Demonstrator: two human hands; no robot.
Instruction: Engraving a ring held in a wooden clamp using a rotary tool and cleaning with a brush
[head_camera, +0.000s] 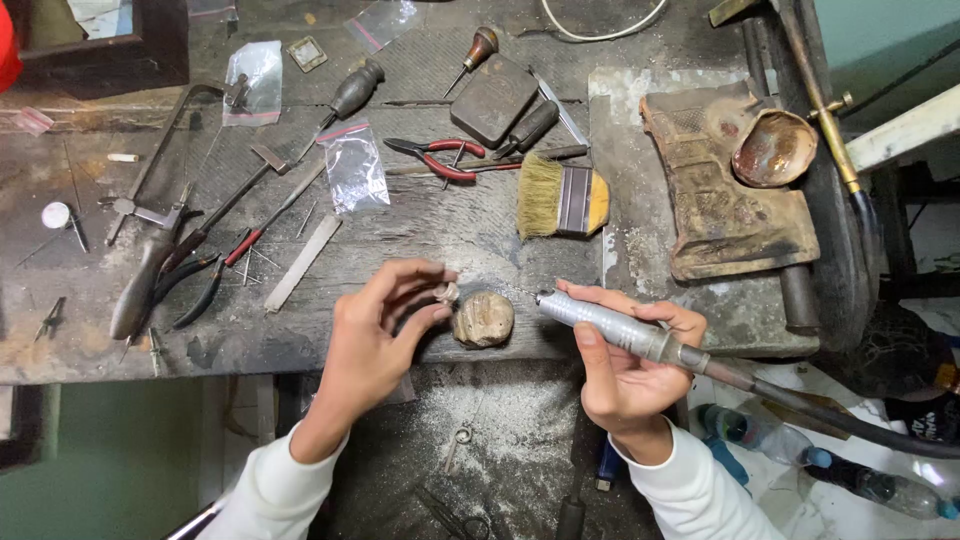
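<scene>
The counter (430, 225) is a dark, worn work surface that spans the view and carries scattered tools. A rust-brown block (725, 200) lies at its right, with a shallow metal dish (773, 148) on top. A flat brush (562, 198) with pale bristles lies near the centre, and red-handled pliers (440, 158) lie just beyond it. The right hand (625, 365) is closed around a silver rotary handpiece (610, 325), whose tip points left; a dark flexible shaft (830, 415) trails off to the right. The left hand (380, 335) pinches a small ring-like piece (446, 292), probably metal, between thumb and fingertips. This piece sits at the counter's front edge, just beside a rounded tan lump (484, 319).
</scene>
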